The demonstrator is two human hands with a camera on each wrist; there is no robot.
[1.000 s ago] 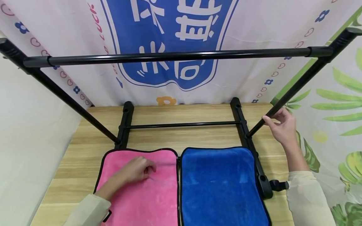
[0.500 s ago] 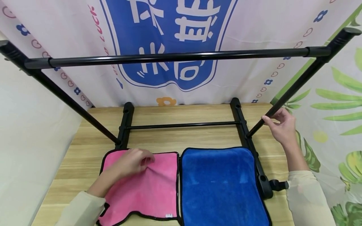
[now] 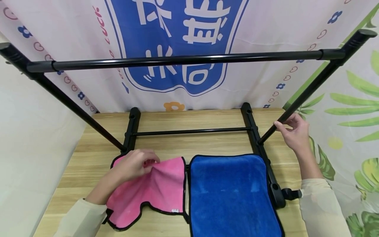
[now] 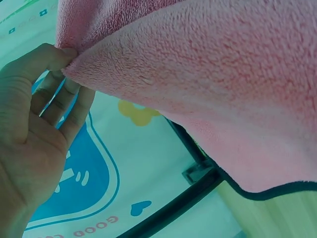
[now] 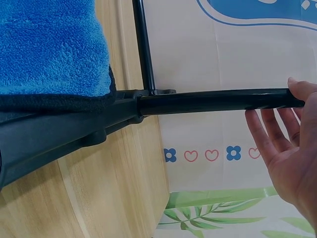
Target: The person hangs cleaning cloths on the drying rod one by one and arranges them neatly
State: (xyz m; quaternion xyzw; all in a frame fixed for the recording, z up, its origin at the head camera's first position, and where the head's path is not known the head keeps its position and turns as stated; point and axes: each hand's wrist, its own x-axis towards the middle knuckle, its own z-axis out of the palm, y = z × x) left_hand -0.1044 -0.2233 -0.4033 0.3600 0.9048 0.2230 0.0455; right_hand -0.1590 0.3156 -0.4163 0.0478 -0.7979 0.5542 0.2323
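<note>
My left hand [image 3: 134, 166] pinches the pink towel [image 3: 165, 187] near its middle and lifts it into a peak. In the left wrist view thumb and fingertips meet on the bunched pink cloth [image 4: 208, 74]. The towel's black-edged near side, with a small white tag, is raised and wavy. Over on the right, my right hand [image 3: 296, 131] holds the right upright pole [image 3: 308, 89] of a black rack, thumb on one side and fingers on the other, as the right wrist view confirms. A blue towel [image 3: 234, 194] with black edging lies flat beside the pink one.
The rack's top bar [image 3: 183, 60] spans above the wooden table [image 3: 189, 148]. Its foot [image 3: 275, 194] carries a black knob [image 3: 291, 194] near the right sleeve. A printed curtain [image 3: 88, 39] hangs behind, with a leaf-patterned cloth [image 3: 355, 131] at the right.
My left hand has pinched the pink towel and pulled it up and slightly left. The towel's near edge has drawn away from me, baring wood below. My right hand stays on the pole.
</note>
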